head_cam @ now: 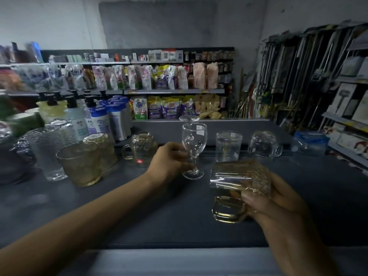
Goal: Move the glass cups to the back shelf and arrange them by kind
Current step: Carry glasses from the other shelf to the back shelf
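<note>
My left hand (169, 159) grips the stem of a clear wine glass (194, 136) that stands upright on the dark shelf top (139, 206). My right hand (278, 198) holds an amber patterned glass mug (239, 182) tilted on its side above the shelf. An amber cup (81, 163) stands at the left, with another amber glass (101, 144) upside down behind it. Beside them is a tall textured clear tumbler (47, 152). Behind the wine glass are a handled mug (141, 149), a straight clear tumbler (228, 146) and an upturned clear mug (264, 144).
Pump bottles and blue-capped bottles (99, 118) crowd the back left. A blue-lidded plastic box (309, 142) sits at the right end. Shelves of bagged goods (159, 76) run behind, and racks of tools and boxes (318, 76) stand at the right.
</note>
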A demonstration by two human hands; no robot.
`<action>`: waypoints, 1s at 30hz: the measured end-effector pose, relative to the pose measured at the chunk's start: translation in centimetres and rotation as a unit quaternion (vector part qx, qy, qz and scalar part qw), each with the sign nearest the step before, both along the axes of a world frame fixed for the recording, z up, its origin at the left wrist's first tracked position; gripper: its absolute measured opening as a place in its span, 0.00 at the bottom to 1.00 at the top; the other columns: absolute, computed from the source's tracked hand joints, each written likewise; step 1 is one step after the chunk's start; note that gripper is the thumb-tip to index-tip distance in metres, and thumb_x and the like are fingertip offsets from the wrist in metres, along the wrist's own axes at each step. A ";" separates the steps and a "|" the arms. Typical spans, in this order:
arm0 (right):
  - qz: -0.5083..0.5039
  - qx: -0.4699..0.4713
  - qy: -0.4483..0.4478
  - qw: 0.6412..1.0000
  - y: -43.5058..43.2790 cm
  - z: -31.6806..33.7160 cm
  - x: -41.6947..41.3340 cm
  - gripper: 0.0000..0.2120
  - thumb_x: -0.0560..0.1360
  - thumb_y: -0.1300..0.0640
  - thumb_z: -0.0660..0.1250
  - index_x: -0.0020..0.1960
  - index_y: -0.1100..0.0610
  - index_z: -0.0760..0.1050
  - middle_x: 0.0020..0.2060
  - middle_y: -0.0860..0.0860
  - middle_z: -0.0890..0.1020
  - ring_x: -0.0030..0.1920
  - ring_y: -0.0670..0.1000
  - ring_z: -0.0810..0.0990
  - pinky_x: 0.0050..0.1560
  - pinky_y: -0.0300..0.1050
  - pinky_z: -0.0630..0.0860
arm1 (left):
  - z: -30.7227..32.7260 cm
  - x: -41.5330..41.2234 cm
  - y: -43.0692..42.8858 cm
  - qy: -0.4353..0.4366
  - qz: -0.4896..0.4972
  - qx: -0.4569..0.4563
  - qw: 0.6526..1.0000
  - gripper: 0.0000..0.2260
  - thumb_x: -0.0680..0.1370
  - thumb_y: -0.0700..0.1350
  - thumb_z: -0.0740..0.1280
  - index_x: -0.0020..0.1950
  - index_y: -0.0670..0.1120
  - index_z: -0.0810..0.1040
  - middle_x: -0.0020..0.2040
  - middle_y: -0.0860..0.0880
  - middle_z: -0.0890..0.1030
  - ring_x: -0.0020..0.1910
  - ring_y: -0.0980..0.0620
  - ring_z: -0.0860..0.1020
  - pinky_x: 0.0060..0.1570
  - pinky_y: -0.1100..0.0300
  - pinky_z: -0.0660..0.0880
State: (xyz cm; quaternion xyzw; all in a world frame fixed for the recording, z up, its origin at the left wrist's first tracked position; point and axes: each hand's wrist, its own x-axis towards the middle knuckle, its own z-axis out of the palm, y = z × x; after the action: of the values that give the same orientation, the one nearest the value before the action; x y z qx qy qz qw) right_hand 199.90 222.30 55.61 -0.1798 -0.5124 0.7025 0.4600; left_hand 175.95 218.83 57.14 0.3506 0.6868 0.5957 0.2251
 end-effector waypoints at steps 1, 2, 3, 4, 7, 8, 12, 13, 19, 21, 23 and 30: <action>0.051 0.030 0.025 0.998 -0.5 0.7 0.1 0.30 0.59 0.58 0.80 0.61 0.55 0.82 0.55 0.58 0.86 0.56 0.58 0.86 0.50 0.50 0.84 | 0.7 0.5 -1.1 -0.011 0.005 0.013 1.000 0.20 0.72 0.25 0.74 0.61 0.33 0.76 0.50 0.38 0.85 0.40 0.54 0.86 0.42 0.61 0.84; 0.072 0.034 0.002 0.997 0.8 0.6 1.1 0.34 0.56 0.55 0.83 0.61 0.55 0.82 0.56 0.59 0.86 0.57 0.59 0.86 0.51 0.50 0.84 | 1.5 1.3 -2.6 -0.018 0.013 0.024 0.999 0.19 0.73 0.27 0.74 0.62 0.34 0.76 0.50 0.40 0.86 0.40 0.56 0.86 0.42 0.61 0.84; 0.068 0.047 -0.028 0.996 0.6 0.9 1.2 0.40 0.52 0.51 0.86 0.63 0.55 0.81 0.57 0.59 0.86 0.58 0.59 0.85 0.55 0.53 0.83 | 2.2 2.1 -4.1 -0.027 0.020 0.029 0.999 0.17 0.75 0.32 0.75 0.62 0.36 0.77 0.50 0.40 0.86 0.42 0.55 0.86 0.45 0.59 0.85; 0.064 0.053 -0.031 0.996 0.5 0.4 0.6 0.46 0.49 0.47 0.87 0.64 0.56 0.80 0.58 0.59 0.86 0.59 0.60 0.85 0.57 0.57 0.81 | 2.8 3.0 -5.7 -0.047 0.021 0.023 0.998 0.16 0.75 0.39 0.75 0.62 0.39 0.79 0.52 0.39 0.86 0.45 0.52 0.86 0.50 0.53 0.84; 0.063 0.053 -0.038 0.996 0.1 0.2 -0.6 0.54 0.45 0.45 0.88 0.69 0.55 0.75 0.59 0.57 0.85 0.59 0.59 0.85 0.60 0.60 0.77 | 3.4 5.2 -9.7 -0.148 -0.031 -0.052 0.987 0.24 0.66 0.62 0.76 0.54 0.48 0.87 0.51 0.42 0.87 0.50 0.46 0.87 0.47 0.48 0.85; 0.080 0.056 -0.046 0.994 -0.5 0.3 -1.4 0.54 0.46 0.47 0.87 0.70 0.54 0.74 0.60 0.56 0.85 0.60 0.58 0.85 0.61 0.60 0.77 | 3.6 6.0 -10.6 -0.189 -0.064 -0.070 0.977 0.24 0.62 0.65 0.77 0.49 0.49 0.89 0.49 0.44 0.88 0.49 0.46 0.87 0.44 0.50 0.84; 0.121 0.056 -0.072 0.989 -3.1 0.3 -4.5 0.42 0.57 0.61 0.81 0.69 0.52 0.74 0.58 0.52 0.86 0.59 0.52 0.85 0.58 0.50 0.82 | 3.1 7.0 -13.2 -0.218 -0.111 -0.070 0.967 0.19 0.69 0.60 0.75 0.52 0.49 0.88 0.53 0.43 0.87 0.52 0.48 0.86 0.53 0.48 0.83; 0.125 0.057 -0.082 0.987 -3.6 0.3 -5.2 0.40 0.58 0.63 0.80 0.69 0.50 0.74 0.58 0.50 0.86 0.58 0.51 0.86 0.55 0.46 0.83 | 2.9 6.6 -13.8 -0.212 -0.093 -0.054 0.971 0.18 0.71 0.57 0.76 0.53 0.47 0.87 0.54 0.41 0.87 0.51 0.48 0.86 0.55 0.47 0.83; 0.130 0.182 -0.205 0.953 -5.3 0.5 -9.9 0.36 0.63 0.68 0.83 0.64 0.45 0.76 0.54 0.44 0.86 0.55 0.45 0.86 0.54 0.42 0.83 | 2.7 2.5 -16.1 -0.108 0.023 0.008 0.994 0.27 0.65 0.43 0.81 0.63 0.48 0.82 0.53 0.46 0.88 0.48 0.46 0.87 0.46 0.51 0.85; 0.114 0.220 -0.239 0.939 -5.5 0.7 -11.6 0.37 0.62 0.65 0.84 0.64 0.44 0.75 0.55 0.43 0.85 0.56 0.43 0.84 0.59 0.47 0.82 | 2.5 1.1 -16.2 -0.046 0.046 0.013 0.998 0.33 0.61 0.43 0.83 0.65 0.51 0.82 0.55 0.46 0.87 0.50 0.47 0.87 0.45 0.52 0.85; 0.097 0.259 -0.263 0.924 -5.4 0.9 -13.4 0.38 0.60 0.61 0.86 0.64 0.44 0.74 0.55 0.41 0.84 0.56 0.40 0.83 0.60 0.46 0.81 | 2.1 -0.3 -16.0 -0.013 0.072 0.027 0.997 0.36 0.58 0.43 0.83 0.66 0.50 0.81 0.54 0.45 0.87 0.50 0.47 0.87 0.45 0.53 0.85; 0.021 0.340 -0.311 0.887 -3.5 0.6 -19.2 0.39 0.55 0.47 0.84 0.63 0.46 0.73 0.54 0.43 0.84 0.55 0.45 0.83 0.58 0.51 0.82 | 0.9 -4.8 -13.6 0.118 0.147 0.020 0.982 0.33 0.61 0.40 0.87 0.64 0.45 0.80 0.49 0.53 0.84 0.49 0.56 0.84 0.55 0.49 0.83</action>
State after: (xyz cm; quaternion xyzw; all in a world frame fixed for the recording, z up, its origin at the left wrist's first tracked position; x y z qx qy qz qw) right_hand 180.66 218.81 56.22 -0.2109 -0.8405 0.4030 0.2946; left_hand 171.10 205.24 58.02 0.3180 0.7405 0.5903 0.0454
